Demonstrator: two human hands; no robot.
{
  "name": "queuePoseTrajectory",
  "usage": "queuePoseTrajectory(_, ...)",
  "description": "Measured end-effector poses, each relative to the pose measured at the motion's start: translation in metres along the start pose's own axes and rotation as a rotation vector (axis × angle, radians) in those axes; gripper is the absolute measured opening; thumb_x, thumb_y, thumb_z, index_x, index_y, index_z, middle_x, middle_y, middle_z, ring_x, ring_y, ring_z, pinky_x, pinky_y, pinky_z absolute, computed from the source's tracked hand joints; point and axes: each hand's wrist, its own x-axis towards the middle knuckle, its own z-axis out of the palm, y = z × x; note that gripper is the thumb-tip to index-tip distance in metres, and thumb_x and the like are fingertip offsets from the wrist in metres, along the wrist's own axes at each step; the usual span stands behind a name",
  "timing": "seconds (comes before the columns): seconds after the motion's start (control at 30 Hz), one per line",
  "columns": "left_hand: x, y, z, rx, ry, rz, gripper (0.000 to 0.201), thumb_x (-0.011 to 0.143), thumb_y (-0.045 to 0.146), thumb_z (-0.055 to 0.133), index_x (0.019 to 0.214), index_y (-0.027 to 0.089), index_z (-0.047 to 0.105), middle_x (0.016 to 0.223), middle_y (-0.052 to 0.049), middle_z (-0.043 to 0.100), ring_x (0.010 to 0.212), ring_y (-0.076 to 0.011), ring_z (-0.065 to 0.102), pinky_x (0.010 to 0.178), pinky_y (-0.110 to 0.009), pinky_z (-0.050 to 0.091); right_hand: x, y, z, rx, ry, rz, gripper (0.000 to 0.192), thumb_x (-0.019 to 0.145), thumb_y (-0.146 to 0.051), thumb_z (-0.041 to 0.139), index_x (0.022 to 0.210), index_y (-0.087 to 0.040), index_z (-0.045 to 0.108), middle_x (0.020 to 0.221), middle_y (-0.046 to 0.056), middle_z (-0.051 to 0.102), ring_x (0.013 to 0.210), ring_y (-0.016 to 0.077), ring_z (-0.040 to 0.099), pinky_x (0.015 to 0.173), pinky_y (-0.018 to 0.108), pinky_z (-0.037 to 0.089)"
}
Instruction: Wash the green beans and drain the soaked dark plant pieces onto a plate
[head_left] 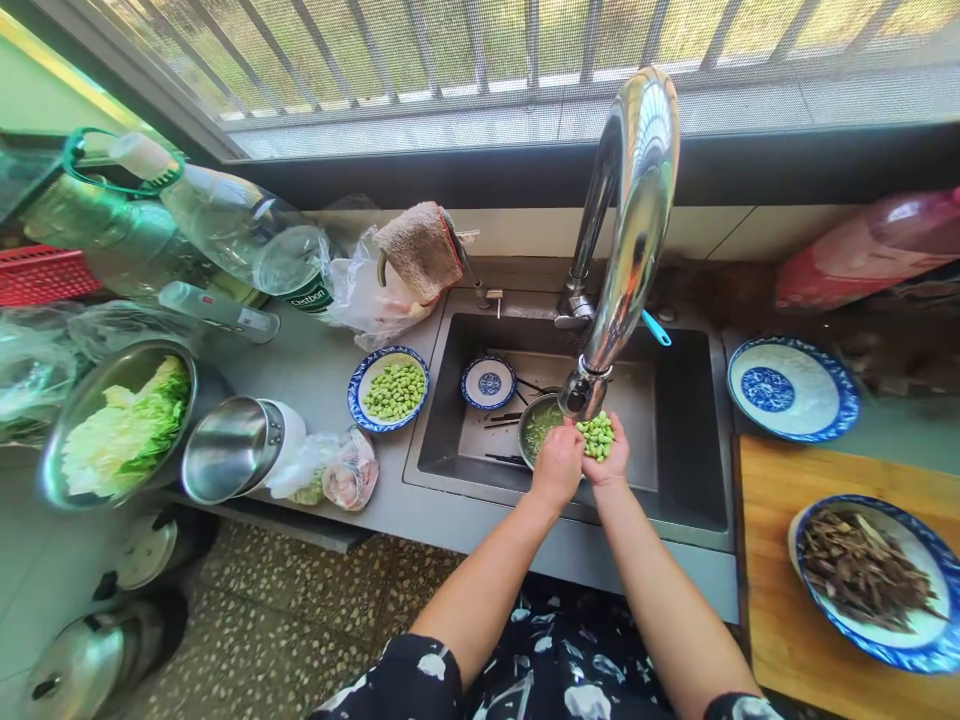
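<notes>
My right hand (609, 462) is cupped palm up under the faucet head, holding a heap of shelled green beans (596, 436). Beside it, my left hand (560, 463) is closed, its fingertips at the edge of the heap; what it pinches, if anything, is hidden. A metal bowl (528, 440) with water and green bits sits in the sink (682, 430), partly behind my left hand. The chrome faucet (637, 190) arches above both hands. More green beans (395, 390) fill a blue-and-white plate (356, 408) left of the sink.
A small blue-patterned dish (489, 384) and chopsticks lie in the sink. Leftward stand a steel pot (225, 450), bagged food (351, 470) and a bowl of cabbage (124, 430). Rightward are a patterned plate (817, 390) and a wooden board (772, 580) bearing a bowl of brown strips (862, 570).
</notes>
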Motion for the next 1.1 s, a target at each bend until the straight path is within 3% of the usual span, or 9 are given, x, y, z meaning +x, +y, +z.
queuePoseTrajectory(0.27,0.008,0.006,-0.006,0.053,-0.103,-0.069,0.014,0.081,0.013,0.054,0.080,0.015,0.067,0.086,-0.007,0.067,0.087,-0.0182,0.060,0.085,-0.031,0.047,0.001,0.003,-0.003,-0.015,0.016,0.009,0.018,0.080,-0.034,0.054,0.087,-0.021,0.065,0.093,0.001,0.070,0.087,0.0149,0.065,0.092,0.036,0.046)
queuePoseTrajectory(0.53,0.009,0.009,-0.004,-0.005,-0.008,-0.146,0.016,0.074,0.009,0.053,0.071,0.016,0.068,0.082,-0.008,0.067,0.087,-0.0190,0.060,0.084,-0.031,0.046,0.001,0.007,-0.006,-0.013,0.035,0.003,0.016,0.079,-0.033,0.055,0.084,-0.020,0.065,0.088,0.001,0.071,0.085,0.0151,0.065,0.094,0.037,0.045)
queuePoseTrajectory(0.67,0.006,0.004,-0.008,-0.281,0.055,-0.268,0.015,0.074,0.014,0.054,0.069,0.017,0.068,0.075,-0.004,0.067,0.069,-0.0141,0.059,0.073,-0.028,0.048,-0.001,0.004,-0.003,0.010,-0.004,-0.019,0.015,0.079,-0.032,0.055,0.084,-0.022,0.065,0.095,0.001,0.070,0.092,0.0170,0.064,0.095,0.044,0.044)
queuePoseTrajectory(0.77,0.004,-0.001,-0.009,-0.670,0.063,-0.456,0.008,0.071,0.020,0.061,0.072,0.016,0.068,0.072,-0.003,0.067,0.066,-0.0131,0.060,0.069,-0.028,0.049,-0.003,0.001,0.000,0.023,0.028,-0.015,0.016,0.081,-0.031,0.053,0.083,-0.023,0.066,0.095,0.001,0.070,0.093,0.0159,0.063,0.094,0.043,0.045)
queuePoseTrajectory(0.9,0.004,-0.001,-0.017,-1.162,0.043,-0.619,0.023,0.062,0.030,0.074,0.072,0.012,0.064,0.069,-0.004,0.067,0.063,-0.0124,0.062,0.068,-0.028,0.052,-0.007,-0.004,0.003,0.026,0.059,0.026,0.018,0.083,-0.032,0.051,0.084,-0.023,0.067,0.094,0.001,0.070,0.096,0.0156,0.063,0.089,0.039,0.049)
queuePoseTrajectory(1.1,0.017,0.004,-0.044,-1.203,0.024,-0.556,0.027,0.060,0.025,0.077,0.079,0.014,0.061,0.070,-0.002,0.067,0.064,-0.0127,0.064,0.069,-0.027,0.052,-0.017,-0.021,0.000,-0.005,-0.011,0.040,0.020,0.084,-0.030,0.049,0.087,-0.022,0.067,0.096,0.002,0.070,0.098,0.0157,0.062,0.092,0.038,0.048)
